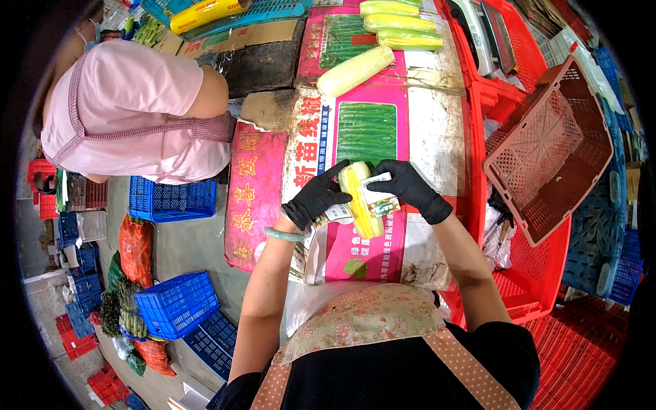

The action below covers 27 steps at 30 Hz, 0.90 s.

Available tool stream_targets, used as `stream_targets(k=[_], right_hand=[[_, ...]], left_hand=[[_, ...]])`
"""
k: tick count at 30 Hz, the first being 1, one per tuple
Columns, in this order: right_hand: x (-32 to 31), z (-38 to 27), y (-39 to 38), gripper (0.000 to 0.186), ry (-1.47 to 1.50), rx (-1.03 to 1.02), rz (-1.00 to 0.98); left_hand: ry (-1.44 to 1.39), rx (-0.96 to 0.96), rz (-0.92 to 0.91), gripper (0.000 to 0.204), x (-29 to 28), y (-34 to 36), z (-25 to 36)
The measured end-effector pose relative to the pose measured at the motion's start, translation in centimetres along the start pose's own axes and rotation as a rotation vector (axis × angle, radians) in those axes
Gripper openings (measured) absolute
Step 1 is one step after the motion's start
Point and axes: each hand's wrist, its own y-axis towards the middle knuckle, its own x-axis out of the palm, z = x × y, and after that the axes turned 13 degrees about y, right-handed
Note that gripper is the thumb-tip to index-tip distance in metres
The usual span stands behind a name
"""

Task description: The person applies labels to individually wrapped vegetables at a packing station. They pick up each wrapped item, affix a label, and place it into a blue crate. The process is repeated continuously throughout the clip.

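Observation:
An ear of corn [357,195] with its yellow kernels showing lies across the pink printed cardboard in front of me. My left hand [318,197], in a black glove, is closed against the corn's left side. White printed labels [339,213] show just below its fingers; whether it holds them too is unclear. My right hand [410,190], also gloved in black, pinches a white and green label [380,194] at the corn's right side. Farther up the cardboard lies a pale ear of corn [355,71], with several more ears [408,39] beyond it.
A red crate [486,225] lines the right side, with a tilted brown basket [553,154] over it and a scale [478,34] beyond. Someone in pink [137,102] bends at the left. Blue crates [176,304] and orange mesh sacks [135,249] are on the floor.

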Motion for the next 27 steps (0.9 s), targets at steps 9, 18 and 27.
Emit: stream_targets(k=[9,18,27], right_hand=[[0.4,2.1,-0.8,0.032,-0.043,-0.218,0.389],[7.5,2.8,-1.9,0.033,-0.205,-0.324,0.622],[9.1,1.2,-3.1,0.058,0.08,-0.142,0.181]], left_hand=[[-0.075,-0.025,-0.035,0.07,-0.6,-0.5,1.9],[-0.102,-0.006,-0.079,0.072,-0.7,0.0,1.5],[-0.467,0.055,0.153,0.061,1.4,-5.9,0.3]])
